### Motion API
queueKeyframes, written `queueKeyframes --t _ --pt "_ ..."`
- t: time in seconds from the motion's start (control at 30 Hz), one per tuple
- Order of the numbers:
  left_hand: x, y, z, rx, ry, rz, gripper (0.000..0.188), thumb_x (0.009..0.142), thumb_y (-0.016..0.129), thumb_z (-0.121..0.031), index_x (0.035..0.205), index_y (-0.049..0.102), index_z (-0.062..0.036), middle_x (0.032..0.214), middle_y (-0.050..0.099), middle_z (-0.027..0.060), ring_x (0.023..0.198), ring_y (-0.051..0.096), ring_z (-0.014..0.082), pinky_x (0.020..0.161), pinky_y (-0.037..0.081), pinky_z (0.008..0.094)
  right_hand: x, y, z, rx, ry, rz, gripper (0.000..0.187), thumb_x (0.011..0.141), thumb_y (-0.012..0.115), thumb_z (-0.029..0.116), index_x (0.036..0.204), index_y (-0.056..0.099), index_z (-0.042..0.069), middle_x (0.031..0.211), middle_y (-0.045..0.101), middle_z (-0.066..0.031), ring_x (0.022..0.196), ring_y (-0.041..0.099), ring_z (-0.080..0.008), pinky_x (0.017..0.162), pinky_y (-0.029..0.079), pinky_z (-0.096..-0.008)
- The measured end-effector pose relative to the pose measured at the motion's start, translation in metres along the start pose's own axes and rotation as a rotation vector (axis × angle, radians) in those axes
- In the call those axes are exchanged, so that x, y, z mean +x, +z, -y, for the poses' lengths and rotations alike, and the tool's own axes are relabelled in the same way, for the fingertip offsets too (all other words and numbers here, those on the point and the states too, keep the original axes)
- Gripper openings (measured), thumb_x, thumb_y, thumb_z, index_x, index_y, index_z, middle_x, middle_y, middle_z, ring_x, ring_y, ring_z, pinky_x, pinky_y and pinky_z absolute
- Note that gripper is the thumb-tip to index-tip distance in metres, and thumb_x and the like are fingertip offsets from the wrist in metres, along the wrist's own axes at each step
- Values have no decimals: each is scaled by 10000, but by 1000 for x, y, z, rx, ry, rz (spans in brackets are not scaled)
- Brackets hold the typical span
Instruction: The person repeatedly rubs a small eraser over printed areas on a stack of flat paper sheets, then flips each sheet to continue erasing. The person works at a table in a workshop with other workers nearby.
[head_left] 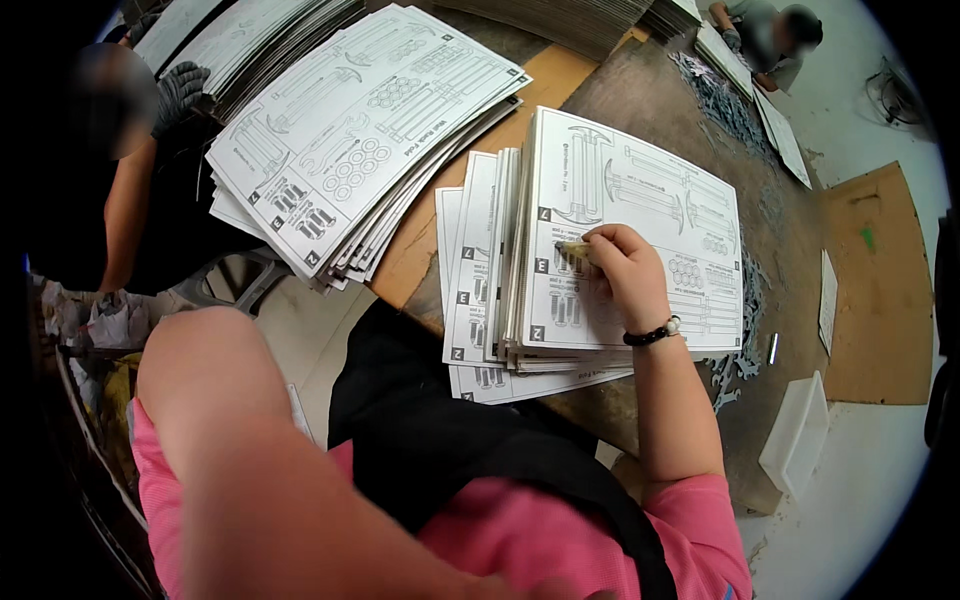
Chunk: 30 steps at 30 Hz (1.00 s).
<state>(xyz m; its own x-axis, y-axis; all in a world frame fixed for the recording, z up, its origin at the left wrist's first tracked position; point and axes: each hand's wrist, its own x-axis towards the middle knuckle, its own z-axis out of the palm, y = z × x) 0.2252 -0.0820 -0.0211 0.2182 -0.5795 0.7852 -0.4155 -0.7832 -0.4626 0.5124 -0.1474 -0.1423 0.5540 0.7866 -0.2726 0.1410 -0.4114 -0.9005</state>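
My right hand (630, 275) rests over a stack of printed cards (640, 190) at the table's edge. Its thumb and forefinger pinch a small yellowish piece with a dark end (573, 248), whose kind I cannot make out. The top card shows line drawings of hammers, bolts and nuts, with numbered steps. Several more printed cards (467, 280) stick out at the stack's left and below it. My left forearm (290, 480) crosses the lower left, bent back toward my body. At the lower edge the left hand is blurred and mostly cut off, its fingers not readable.
A fanned pile of similar cards (370, 110) lies to the left, by a co-worker's gloved hand (180, 95). Loose grey wrenches (735, 375), a small metal cylinder (773, 348) and a white tray (797, 432) are at right. Another person (765, 40) sits at the far right.
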Motion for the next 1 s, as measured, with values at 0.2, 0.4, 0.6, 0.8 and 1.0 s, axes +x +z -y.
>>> queueKeyframes --t 0.2,0.4,0.6,0.8,1.0 --pt "27 26 4 -225 -203 107 211 707 568 -250 818 566 -70 739 542 32 615 506 181 558 425 257 -2 -6 7 137 86 -5 164 813 530 159 865 601 20 610 525 11 475 428 -41 419 332 -185" --pt "25 3 5 -444 -636 537 241 683 593 -276 823 591 -80 758 564 56 631 533 232 575 450 288 3 -6 3 14 76 15 163 802 538 156 867 617 30 641 533 22 487 424 -36 434 339 -178" --pt "-86 103 17 -343 -914 124 410 692 651 -315 994 573 -48 1072 558 102 963 540 290 773 455 374 6 -4 15 66 116 79 156 810 534 155 855 598 21 646 525 17 493 428 -40 428 333 -179" --pt "-130 174 -17 -460 -1401 499 866 716 637 -307 1356 147 7 1424 83 208 1284 179 385 1045 205 414 10 -8 21 -20 208 85 170 805 526 162 861 604 21 626 530 6 494 449 -58 438 363 -200" --pt "-132 180 -20 -485 -1445 418 833 723 620 -280 1348 160 20 1417 91 225 1293 164 381 1048 194 421 -9 43 51 -1304 -468 146 149 754 504 149 739 590 29 718 618 -131 629 599 -275 570 478 -367"
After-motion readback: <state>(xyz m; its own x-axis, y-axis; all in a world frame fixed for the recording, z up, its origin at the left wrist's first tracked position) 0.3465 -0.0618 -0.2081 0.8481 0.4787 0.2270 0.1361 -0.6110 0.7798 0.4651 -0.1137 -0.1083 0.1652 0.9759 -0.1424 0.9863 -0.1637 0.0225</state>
